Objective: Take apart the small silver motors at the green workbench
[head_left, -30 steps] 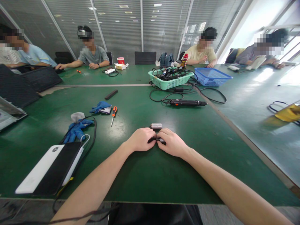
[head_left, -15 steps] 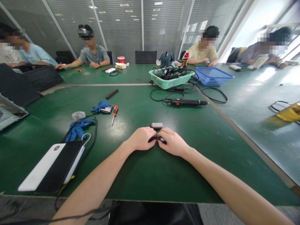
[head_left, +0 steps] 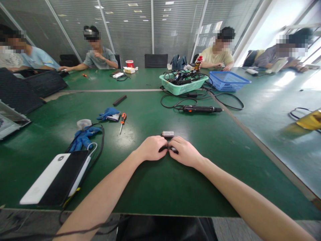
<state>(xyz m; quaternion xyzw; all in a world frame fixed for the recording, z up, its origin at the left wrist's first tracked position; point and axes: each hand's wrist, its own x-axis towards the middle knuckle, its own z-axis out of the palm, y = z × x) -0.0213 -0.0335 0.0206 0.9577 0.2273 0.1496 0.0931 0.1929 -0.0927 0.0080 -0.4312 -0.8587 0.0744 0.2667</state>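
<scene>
Two curled hands meet just short of a metal cylinder point(head_left: 168, 134)

The cylinder, dull silver-grey and stubby, lies on its side on the glossy green tabletop point(head_left: 155, 190). Just on the near side of it, the left hand point(head_left: 152, 148) is closed around a dark piece point(head_left: 163, 148), and the right hand point(head_left: 185, 152) grips a shiny, rounded metallic piece point(head_left: 173, 150). Fingers hide most of both; whether they join into one object cannot be told.

Left of the cylinder and slightly beyond it lies a slim screwdriver point(head_left: 122, 121) with an orange-and-black handle and bare metal shaft. Farther left, a crumpled blue glove point(head_left: 81, 140) spreads soft fingers. Beyond the cylinder to the left is a straight-edged dark bar point(head_left: 119, 100); beyond it to the right, a long, tubular black power driver point(head_left: 200, 109). Past that driver, seen from the cylinder, stands a perforated mint-green plastic basket point(head_left: 184, 89) heaped with cables.
</scene>
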